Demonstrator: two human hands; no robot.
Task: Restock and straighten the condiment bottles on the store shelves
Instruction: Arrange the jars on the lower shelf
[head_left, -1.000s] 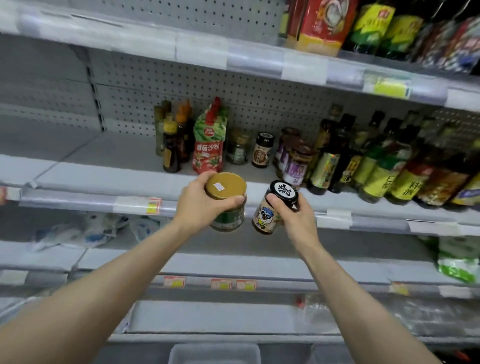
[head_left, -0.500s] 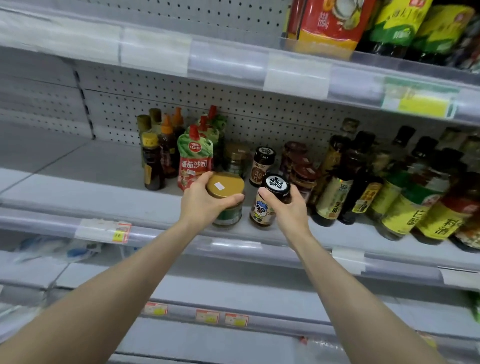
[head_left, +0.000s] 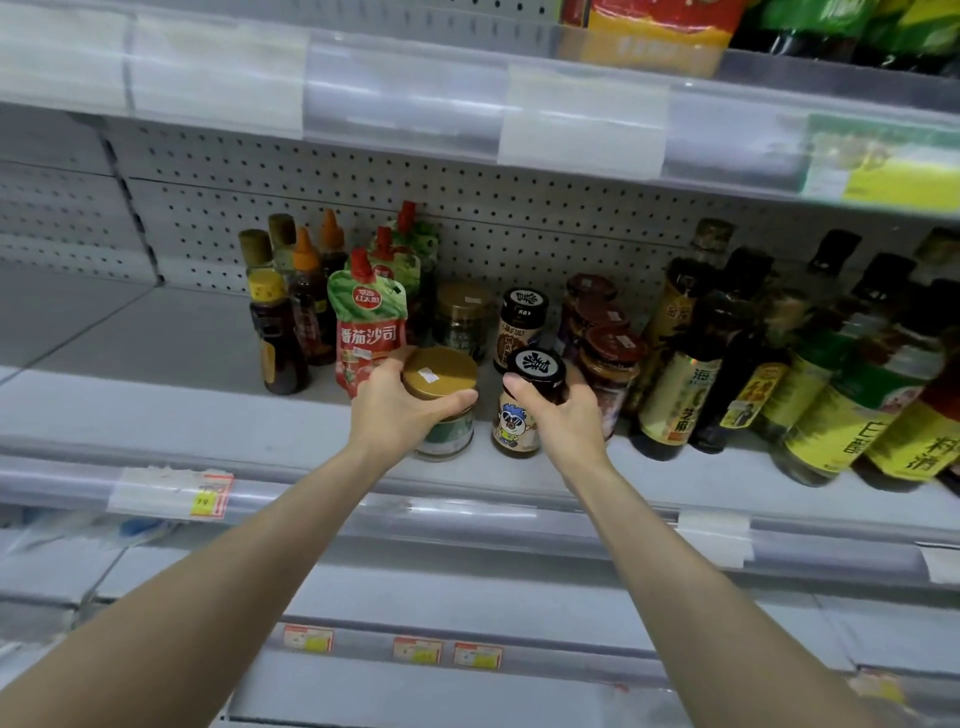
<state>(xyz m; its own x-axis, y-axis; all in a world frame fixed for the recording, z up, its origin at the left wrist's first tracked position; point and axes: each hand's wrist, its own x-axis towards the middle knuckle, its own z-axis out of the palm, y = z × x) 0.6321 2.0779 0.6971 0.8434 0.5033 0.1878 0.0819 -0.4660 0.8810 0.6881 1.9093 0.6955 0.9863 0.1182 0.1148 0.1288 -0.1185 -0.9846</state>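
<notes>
My left hand (head_left: 397, 410) grips a gold-lidded glass jar (head_left: 441, 375) by its lid rim; the jar stands on the grey middle shelf (head_left: 156, 415) near its front. My right hand (head_left: 558, 415) grips a black-lidded jar with a cartoon label (head_left: 519, 415) just to the right, also set down on the shelf. Behind them stand a matching gold-lidded jar (head_left: 464, 319) and a matching black-lidded jar (head_left: 523, 327).
A red ketchup pouch (head_left: 366, 325) and small brown bottles (head_left: 278, 332) stand left of the jars. Brown-lidded jars (head_left: 608, 358) and tall dark sauce bottles (head_left: 685, 358) crowd the right. The upper shelf's rail (head_left: 405, 98) hangs overhead. The shelf's left half is bare.
Both hands carried their jars up from below shelf level, forward over the front rail, and onto the middle shelf in front of the matching jars.
</notes>
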